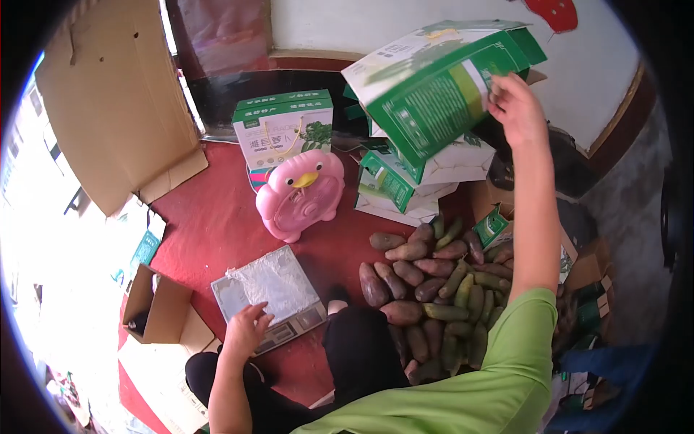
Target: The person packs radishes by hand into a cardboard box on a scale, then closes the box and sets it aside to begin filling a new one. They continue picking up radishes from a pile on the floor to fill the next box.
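My right hand (517, 116) is raised at the upper right, its fingers closed at the side of a green and white printed carton (434, 101). The carton tilts above other green and white cartons (394, 184). Low on the left, my left hand (248, 331) has its fingers spread over the near edge of a digital scale (278, 286). Crinkled clear plastic covers the scale's platform, and nothing shows in that hand. A pile of green and reddish radishes (434, 275) lies on the red floor to the right of my knees.
A pink bird-faced plastic stool (302, 199) stands before a closed "Green Radish" gift box (283, 130). Large flattened cardboard (119, 94) leans at the left, above an open brown box (157, 307). More cardboard boxes (589, 275) crowd the right side.
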`<state>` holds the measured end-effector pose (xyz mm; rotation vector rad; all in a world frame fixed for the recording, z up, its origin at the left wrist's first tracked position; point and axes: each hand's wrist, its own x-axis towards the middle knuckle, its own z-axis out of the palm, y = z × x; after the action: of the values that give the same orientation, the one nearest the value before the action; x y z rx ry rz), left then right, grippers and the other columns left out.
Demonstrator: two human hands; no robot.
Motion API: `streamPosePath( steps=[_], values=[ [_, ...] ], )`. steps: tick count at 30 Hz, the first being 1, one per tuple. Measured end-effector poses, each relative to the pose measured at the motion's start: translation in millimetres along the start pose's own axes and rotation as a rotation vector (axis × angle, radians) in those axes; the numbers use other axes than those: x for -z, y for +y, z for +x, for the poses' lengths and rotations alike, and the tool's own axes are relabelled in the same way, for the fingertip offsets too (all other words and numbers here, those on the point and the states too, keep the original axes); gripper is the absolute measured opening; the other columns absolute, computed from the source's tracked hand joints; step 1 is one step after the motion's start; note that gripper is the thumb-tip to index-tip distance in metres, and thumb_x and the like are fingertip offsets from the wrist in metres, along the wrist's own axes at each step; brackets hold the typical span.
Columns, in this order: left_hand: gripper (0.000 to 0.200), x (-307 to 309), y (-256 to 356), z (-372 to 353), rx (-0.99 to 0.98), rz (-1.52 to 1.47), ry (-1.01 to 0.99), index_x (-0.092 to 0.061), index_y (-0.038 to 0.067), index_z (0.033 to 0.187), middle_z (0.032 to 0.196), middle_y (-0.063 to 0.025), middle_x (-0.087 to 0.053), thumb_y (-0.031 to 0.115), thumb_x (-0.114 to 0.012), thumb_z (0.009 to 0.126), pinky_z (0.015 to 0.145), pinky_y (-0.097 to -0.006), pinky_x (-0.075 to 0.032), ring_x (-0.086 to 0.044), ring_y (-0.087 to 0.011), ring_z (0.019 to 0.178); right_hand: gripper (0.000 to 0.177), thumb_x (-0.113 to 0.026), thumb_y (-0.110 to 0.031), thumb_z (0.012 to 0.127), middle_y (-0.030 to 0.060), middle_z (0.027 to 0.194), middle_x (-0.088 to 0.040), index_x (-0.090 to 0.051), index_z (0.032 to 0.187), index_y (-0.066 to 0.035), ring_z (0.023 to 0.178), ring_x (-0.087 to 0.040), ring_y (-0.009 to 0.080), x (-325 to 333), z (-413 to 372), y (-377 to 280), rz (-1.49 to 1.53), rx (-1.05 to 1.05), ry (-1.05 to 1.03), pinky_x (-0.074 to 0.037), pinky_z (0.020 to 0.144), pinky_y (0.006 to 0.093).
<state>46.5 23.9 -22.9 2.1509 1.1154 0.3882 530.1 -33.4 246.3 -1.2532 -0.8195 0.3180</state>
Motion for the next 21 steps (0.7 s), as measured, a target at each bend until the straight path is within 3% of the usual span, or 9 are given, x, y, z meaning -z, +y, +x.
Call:
streamPosePath(
  steps=[4, 8, 9, 12, 14, 16, 18, 21],
  values=[
    [0.030, 13.9, -3.8, -6.6, 0.034, -0.009, 0.071, -0.063, 0.002, 0.105, 0.086, -0.0176, -0.062, 0.022, -0.063, 0.084, 0.069, -0.0389, -0.048, -0.063, -0.0330, 0.079, 0.014, -0.060, -0.014, 0.077, -0.0051, 0.066, -0.049, -0.050, 0.067, -0.013, 0.062, -0.043, 0.0065, -4.6, -41.6, -32.5, -0.046, 0.048, -0.096, -0.034, 0.063, 0.0239],
    [0.026, 22.3, -25.8, -11.8, -0.023, -0.081, 0.291, -0.063, 0.001, 0.106, 0.084, -0.0173, -0.063, 0.016, -0.061, 0.085, 0.069, -0.0357, -0.048, -0.063, -0.0298, 0.076, 0.002, -0.056, -0.007, 0.078, -0.0051, 0.067, -0.048, -0.055, 0.077, -0.008, 0.060, -0.039, 0.0050, -27.0, -77.8, -42.7, -0.047, 0.082, -0.248, -0.032, 0.060, 0.0208],
    [0.025, 28.0, -25.8, -14.1, -0.016, -0.125, 0.346, -0.063, 0.001, 0.106, 0.085, -0.0165, -0.062, 0.014, -0.060, 0.085, 0.069, -0.0342, -0.049, -0.062, -0.0276, 0.077, 0.010, -0.054, -0.004, 0.078, -0.0050, 0.069, -0.050, -0.060, 0.087, -0.005, 0.060, -0.039, 0.0042, -34.8, -85.7, -38.2, -0.049, 0.092, -0.250, -0.032, 0.060, 0.0195],
    [0.024, 38.9, -36.9, -18.2, 0.026, -0.241, 0.551, -0.062, 0.000, 0.109, 0.089, -0.0141, -0.061, 0.010, -0.058, 0.087, 0.070, -0.0292, -0.048, -0.060, -0.0213, 0.081, 0.018, -0.055, -0.004, 0.077, -0.0047, 0.072, -0.053, -0.061, 0.094, -0.003, 0.061, -0.040, 0.0041, -74.9, -117.3, -25.3, -0.072, 0.053, -0.324, -0.032, 0.060, 0.0193],
    [0.026, 46.1, -48.6, -21.9, 0.015, -0.254, 0.626, -0.060, 0.000, 0.111, 0.094, -0.0110, -0.060, 0.011, -0.057, 0.089, 0.071, -0.0269, -0.047, -0.059, -0.0175, 0.083, 0.033, -0.055, -0.003, 0.076, -0.0051, 0.081, -0.056, -0.059, 0.109, -0.002, 0.068, -0.044, 0.0042, -95.2, -129.5, -5.1, -0.115, 0.010, -0.481, -0.033, 0.062, 0.0191],
    [0.025, 57.2, -49.8, -26.5, 0.065, -0.389, 0.766, -0.059, 0.001, 0.113, 0.097, -0.0086, -0.058, 0.011, -0.055, 0.091, 0.073, -0.0251, -0.046, -0.057, -0.0150, 0.085, 0.033, -0.056, -0.004, 0.076, -0.0055, 0.075, -0.053, -0.059, 0.108, -0.002, 0.067, -0.044, 0.0038, -120.8, -137.6, 23.7, -0.148, -0.027, -0.651, -0.033, 0.061, 0.0189],
    [0.026, 63.4, -59.0, -27.6, 0.078, -0.384, 0.829, -0.059, 0.001, 0.115, 0.100, -0.0076, -0.057, 0.010, -0.054, 0.091, 0.074, -0.0243, -0.046, -0.056, -0.0140, 0.088, 0.023, -0.058, -0.004, 0.076, -0.0012, 0.070, -0.055, -0.060, 0.099, 0.000, 0.066, -0.048, 0.0052, -151.0, -151.7, 52.6, -0.204, -0.031, -0.712, -0.037, 0.059, 0.0204],
    [0.026, 72.4, -58.8, -31.4, 0.061, -0.335, 0.950, -0.058, 0.002, 0.117, 0.105, -0.0066, -0.055, 0.008, -0.052, 0.092, 0.075, -0.0230, -0.045, -0.054, -0.0129, 0.092, 0.023, -0.060, -0.003, 0.075, 0.0006, 0.068, -0.053, -0.058, 0.097, 0.002, 0.066, -0.050, 0.0083, -183.2, -171.8, 105.6, -0.232, -0.018, -0.859, -0.039, 0.060, 0.0234]
  ],
)
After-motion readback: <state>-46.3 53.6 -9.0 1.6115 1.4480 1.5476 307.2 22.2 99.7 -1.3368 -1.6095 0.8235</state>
